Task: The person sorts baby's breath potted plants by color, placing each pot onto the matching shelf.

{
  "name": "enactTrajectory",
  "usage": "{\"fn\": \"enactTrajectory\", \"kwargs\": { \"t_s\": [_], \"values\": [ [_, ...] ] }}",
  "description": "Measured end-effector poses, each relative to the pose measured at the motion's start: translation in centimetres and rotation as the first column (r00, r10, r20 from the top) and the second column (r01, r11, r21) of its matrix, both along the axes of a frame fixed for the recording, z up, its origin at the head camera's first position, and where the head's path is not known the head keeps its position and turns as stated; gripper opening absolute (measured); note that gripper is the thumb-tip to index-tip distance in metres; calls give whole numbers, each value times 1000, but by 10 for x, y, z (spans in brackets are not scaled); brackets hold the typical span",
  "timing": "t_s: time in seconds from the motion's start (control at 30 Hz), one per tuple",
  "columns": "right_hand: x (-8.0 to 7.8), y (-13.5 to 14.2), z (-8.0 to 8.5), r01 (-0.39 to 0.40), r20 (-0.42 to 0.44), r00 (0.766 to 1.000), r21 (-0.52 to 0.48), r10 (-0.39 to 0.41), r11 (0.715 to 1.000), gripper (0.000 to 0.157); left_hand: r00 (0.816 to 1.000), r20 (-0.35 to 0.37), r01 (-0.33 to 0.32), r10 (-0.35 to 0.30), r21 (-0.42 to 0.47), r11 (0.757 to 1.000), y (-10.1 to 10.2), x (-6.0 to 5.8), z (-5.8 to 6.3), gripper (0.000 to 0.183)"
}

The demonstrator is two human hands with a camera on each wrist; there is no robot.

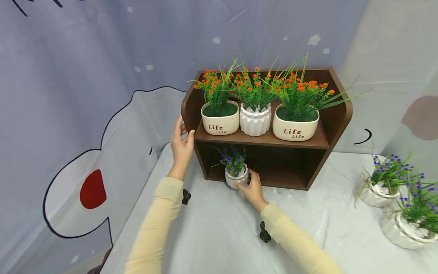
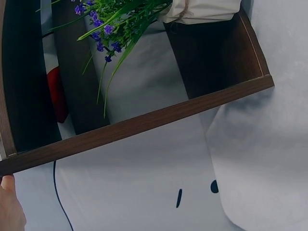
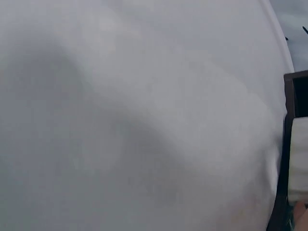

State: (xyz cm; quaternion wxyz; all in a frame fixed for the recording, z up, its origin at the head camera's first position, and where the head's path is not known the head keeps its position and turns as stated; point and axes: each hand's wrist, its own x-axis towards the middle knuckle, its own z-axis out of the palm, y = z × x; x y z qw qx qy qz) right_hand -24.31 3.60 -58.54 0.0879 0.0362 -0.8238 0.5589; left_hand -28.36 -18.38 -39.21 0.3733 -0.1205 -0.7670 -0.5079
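Observation:
My right hand (image 1: 254,190) grips a small white ribbed flower pot (image 1: 236,179) with purple flowers, thumb across its front and fingers at its right side. The pot stands upright at the front left of the lower compartment of a brown wooden shelf (image 1: 263,142). In the right wrist view, only a bit of this hand (image 3: 301,219) shows below the white pot (image 3: 299,159). My left hand (image 1: 181,146) touches the shelf's left side panel, fingers along its outside and thumb by the front edge. In the left wrist view, purple flowers (image 2: 108,30) hang inside the shelf.
On the upper board stand two cream oval pots (image 1: 220,125) (image 1: 295,130) marked "Life" and a white ribbed pot (image 1: 255,122), all with orange flowers. Two more purple-flowered pots (image 1: 376,194) (image 1: 403,232) stand on the white-covered table (image 1: 219,232) at right. A patterned curtain (image 1: 102,57) hangs behind.

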Motion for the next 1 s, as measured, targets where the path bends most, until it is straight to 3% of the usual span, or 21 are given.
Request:
{"fn": "enactTrajectory", "kwargs": {
  "t_s": [0.33, 0.57, 1.0],
  "values": [
    [-4, -12, -3, 73, -39, 996, -33, -75, 997, 70, 1000, -28, 7, -7, -6, 1000, -2, -1, -1, 55],
    [-12, -16, 4, 44, 17, 999, -21, -44, 999, 70, 999, -33, -8, 8, -7, 1000, 0, -1, -3, 55],
    [-31, -25, 6, 30, 19, 999, -17, -29, 999, 71, 999, -43, 13, -13, -3, 1000, -1, -1, -5, 55]
  ]
}}
